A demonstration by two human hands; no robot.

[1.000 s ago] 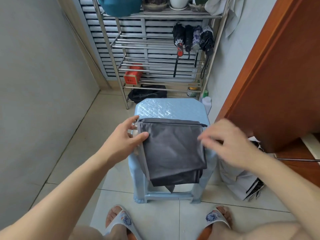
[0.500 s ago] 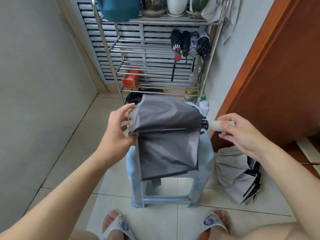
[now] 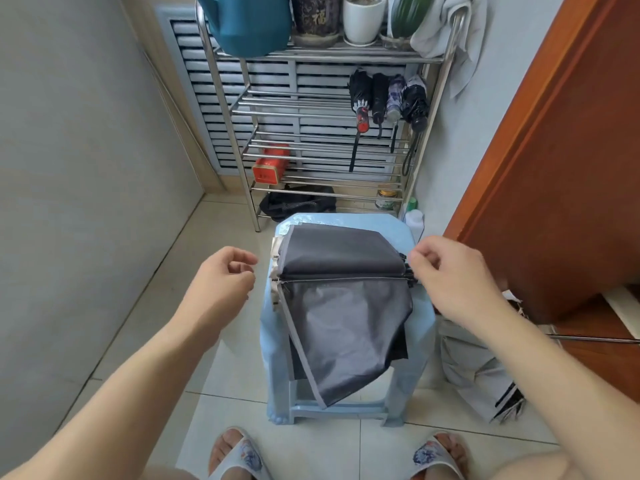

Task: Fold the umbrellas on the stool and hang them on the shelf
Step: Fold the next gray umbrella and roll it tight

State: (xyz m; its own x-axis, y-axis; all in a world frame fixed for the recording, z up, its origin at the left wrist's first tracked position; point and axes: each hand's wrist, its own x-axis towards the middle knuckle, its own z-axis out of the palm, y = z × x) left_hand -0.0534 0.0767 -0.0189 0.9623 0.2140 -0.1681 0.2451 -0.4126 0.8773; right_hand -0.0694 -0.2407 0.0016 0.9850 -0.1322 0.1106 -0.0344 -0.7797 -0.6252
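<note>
Umbrella [image 3: 341, 282] back down on stool [image 3: 349, 221]

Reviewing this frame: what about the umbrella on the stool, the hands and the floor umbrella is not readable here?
Head view, the only one:
- Grey umbrella handle: hidden behind the right hand, so whether that hand's grip is on it cannot be told.
- Stool seat: mostly covered by the fabric.
- Second umbrella on the floor: partly behind the right forearm.
- Hanging umbrellas: hooks too small to see.
- Left hand: apart from the umbrella, holding nothing.
</note>
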